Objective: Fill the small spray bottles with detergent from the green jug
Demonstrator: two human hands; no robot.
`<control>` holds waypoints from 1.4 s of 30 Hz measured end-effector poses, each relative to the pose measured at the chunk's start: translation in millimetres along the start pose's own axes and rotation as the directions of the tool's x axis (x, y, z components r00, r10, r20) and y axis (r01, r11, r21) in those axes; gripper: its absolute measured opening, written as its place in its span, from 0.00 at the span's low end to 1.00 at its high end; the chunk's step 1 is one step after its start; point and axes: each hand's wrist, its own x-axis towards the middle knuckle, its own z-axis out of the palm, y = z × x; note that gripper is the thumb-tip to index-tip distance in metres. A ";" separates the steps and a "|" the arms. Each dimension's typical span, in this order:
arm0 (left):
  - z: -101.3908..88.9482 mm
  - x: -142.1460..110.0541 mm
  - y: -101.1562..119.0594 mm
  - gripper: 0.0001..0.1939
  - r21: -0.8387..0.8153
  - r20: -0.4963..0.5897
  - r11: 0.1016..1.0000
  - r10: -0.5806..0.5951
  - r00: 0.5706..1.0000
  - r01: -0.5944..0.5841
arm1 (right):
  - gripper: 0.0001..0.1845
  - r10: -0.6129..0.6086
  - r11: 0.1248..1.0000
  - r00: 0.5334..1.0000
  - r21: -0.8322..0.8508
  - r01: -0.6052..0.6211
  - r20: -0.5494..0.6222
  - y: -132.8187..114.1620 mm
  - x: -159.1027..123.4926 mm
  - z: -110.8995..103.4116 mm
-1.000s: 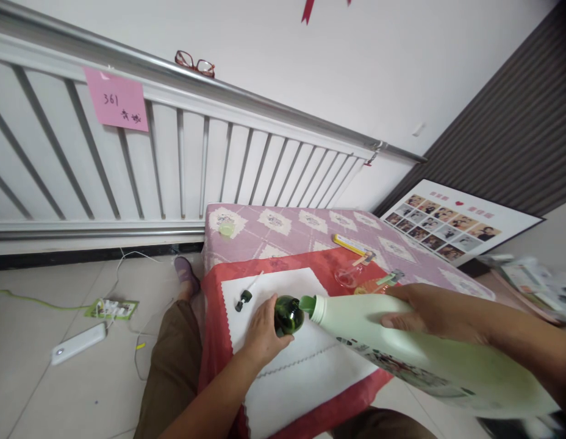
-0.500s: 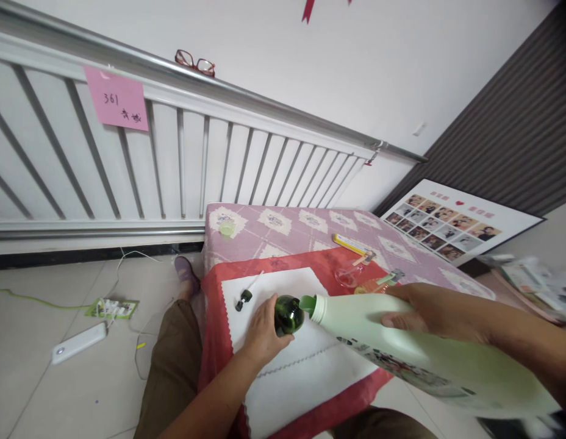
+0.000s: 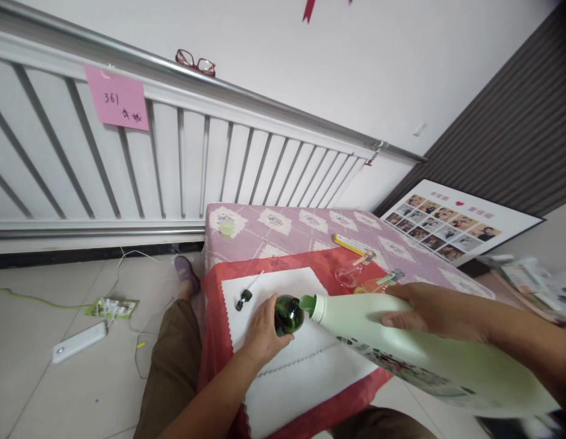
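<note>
White mat (image 3: 305, 384) lies on red cloth (image 3: 215, 323). Over it, the left hand (image 3: 265, 332) wraps around a green bottle (image 3: 290, 316); toward three o'clock, the right hand (image 3: 427, 314) grips a tilted jug (image 3: 433, 360), its spout (image 3: 307, 302) just beside the bottle.

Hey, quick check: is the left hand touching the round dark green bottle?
Touching. The head view shows the left hand curled against the left side of the dark green bottle, with its thumb along the lower edge.
</note>
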 end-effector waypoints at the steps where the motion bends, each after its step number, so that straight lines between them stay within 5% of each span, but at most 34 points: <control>1: -0.1 0.0 0.1 0.51 -0.001 -0.001 1.000 0.000 1.000 0.000 | 0.25 0.000 1.000 1.000 0.002 0.000 0.003 0.4 0.2 0.1; 42: -1.5 -0.2 1.2 0.51 0.016 0.010 1.000 -0.006 1.000 0.006 | 0.26 0.005 1.000 1.000 -0.017 -0.005 0.011 2.7 4.0 0.3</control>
